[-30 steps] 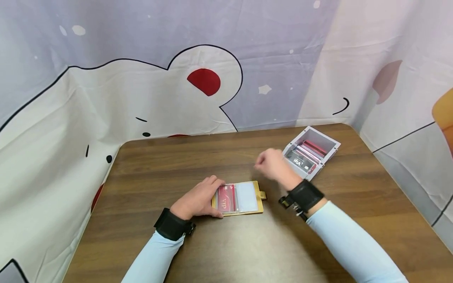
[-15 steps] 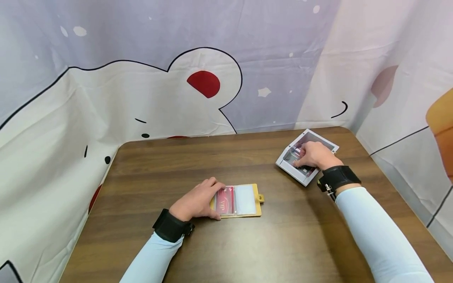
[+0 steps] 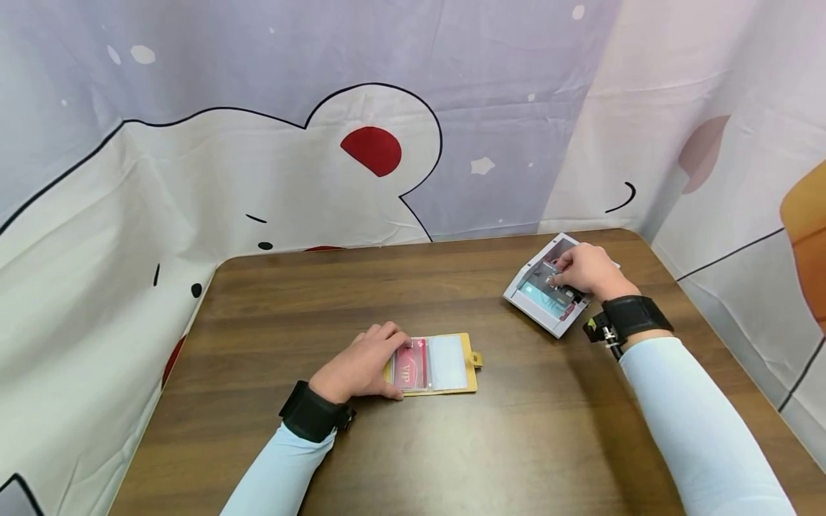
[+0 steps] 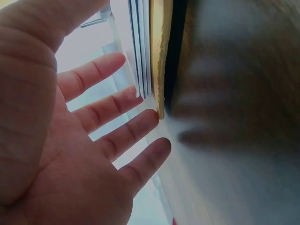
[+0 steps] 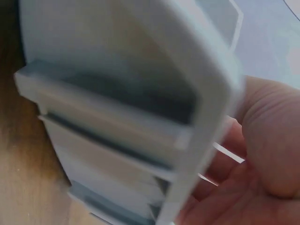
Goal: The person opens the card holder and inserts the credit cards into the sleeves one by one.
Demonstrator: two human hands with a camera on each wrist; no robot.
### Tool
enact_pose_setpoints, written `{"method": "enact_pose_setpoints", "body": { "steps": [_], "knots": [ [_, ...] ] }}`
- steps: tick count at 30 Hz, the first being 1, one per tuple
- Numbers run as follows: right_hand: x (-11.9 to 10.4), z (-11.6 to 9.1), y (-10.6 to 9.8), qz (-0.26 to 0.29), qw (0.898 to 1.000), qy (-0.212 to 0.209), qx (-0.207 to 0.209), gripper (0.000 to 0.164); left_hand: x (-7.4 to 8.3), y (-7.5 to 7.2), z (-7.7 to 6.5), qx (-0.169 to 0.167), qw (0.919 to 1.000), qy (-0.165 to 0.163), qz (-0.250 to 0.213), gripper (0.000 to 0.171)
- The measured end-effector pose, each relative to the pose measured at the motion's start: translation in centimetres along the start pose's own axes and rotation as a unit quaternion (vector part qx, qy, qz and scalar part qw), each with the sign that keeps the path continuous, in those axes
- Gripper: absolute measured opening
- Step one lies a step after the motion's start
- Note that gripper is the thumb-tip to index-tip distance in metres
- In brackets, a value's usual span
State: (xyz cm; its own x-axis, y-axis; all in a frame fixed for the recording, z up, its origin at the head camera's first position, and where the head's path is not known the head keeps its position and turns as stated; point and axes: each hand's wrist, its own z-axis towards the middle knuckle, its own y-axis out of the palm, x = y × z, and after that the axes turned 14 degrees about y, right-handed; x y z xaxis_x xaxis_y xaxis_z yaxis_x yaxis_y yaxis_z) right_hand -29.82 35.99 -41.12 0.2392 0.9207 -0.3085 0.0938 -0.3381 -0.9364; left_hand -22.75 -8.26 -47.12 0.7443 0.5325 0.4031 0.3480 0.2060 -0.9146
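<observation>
A yellow card holder (image 3: 449,362) lies spread on the table, with a pink VIP card (image 3: 410,365) in its left sleeve and a pale sleeve on the right. My left hand (image 3: 361,364) rests at its left edge, thumb on the near side; the left wrist view shows the other fingers (image 4: 117,129) extended against the edge. Inside a grey box (image 3: 535,312) my right hand (image 3: 590,271) pinches a dark card (image 3: 548,276), its fingers hiding part of it. A teal card (image 3: 543,298) shows below. In the right wrist view the box wall (image 5: 112,108) hides the fingertips.
The brown wooden table (image 3: 290,294) carries both things. Behind it and along the sides hangs a printed curtain (image 3: 258,179). A strap tab (image 3: 476,360) sticks out from the card holder's right side.
My right hand has moved from between the card holder and the box into the box, then slightly farther back and right. The teal card has come into sight. The left hand stays put.
</observation>
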Motion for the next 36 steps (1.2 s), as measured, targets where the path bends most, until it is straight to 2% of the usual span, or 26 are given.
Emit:
{"method": "enact_pose_setpoints", "body": {
  "steps": [6,11,16,19,22,25,28,31,36],
  "knots": [
    [-1.1,-1.0,-1.9,0.017,1.000,-0.003,-0.011,0.020,0.0,-0.1,0.1,0.001,1.0000,-0.001,0.002,0.082],
    [-2.6,-2.2,-3.6,0.001,1.000,-0.023,-0.005,0.017,-0.1,0.0,0.1,0.003,1.0000,0.002,0.008,0.081],
    [-5.4,-3.3,-3.5,-0.031,0.995,-0.091,-0.005,0.005,0.0,-0.1,0.0,0.006,0.9999,0.004,0.011,0.081],
    [-7.6,-3.7,-2.3,-0.039,0.986,-0.163,0.010,0.009,0.0,-0.1,0.0,0.008,0.9999,0.005,0.013,0.081],
    [-9.8,-3.9,-0.3,-0.033,0.965,-0.259,0.035,0.016,0.1,-0.2,-0.1,0.010,0.9998,0.005,0.018,0.081],
    [-12.1,-4.2,2.0,-0.025,0.930,-0.364,0.052,0.018,0.1,-0.2,-0.3,0.012,0.9997,0.004,0.023,0.080],
    [-14.3,-4.9,4.1,-0.019,0.891,-0.451,0.039,0.019,0.0,-0.1,-0.4,0.012,0.9995,0.003,0.028,0.080],
    [-16.1,-5.6,5.9,-0.019,0.860,-0.510,0.001,0.021,-0.1,-0.1,-0.5,0.013,0.9994,0.007,0.031,0.079],
    [-18.2,-6.4,8.1,-0.035,0.823,-0.564,-0.055,0.020,-0.3,0.0,-0.7,0.019,0.9992,0.017,0.030,0.078]
  ]
}}
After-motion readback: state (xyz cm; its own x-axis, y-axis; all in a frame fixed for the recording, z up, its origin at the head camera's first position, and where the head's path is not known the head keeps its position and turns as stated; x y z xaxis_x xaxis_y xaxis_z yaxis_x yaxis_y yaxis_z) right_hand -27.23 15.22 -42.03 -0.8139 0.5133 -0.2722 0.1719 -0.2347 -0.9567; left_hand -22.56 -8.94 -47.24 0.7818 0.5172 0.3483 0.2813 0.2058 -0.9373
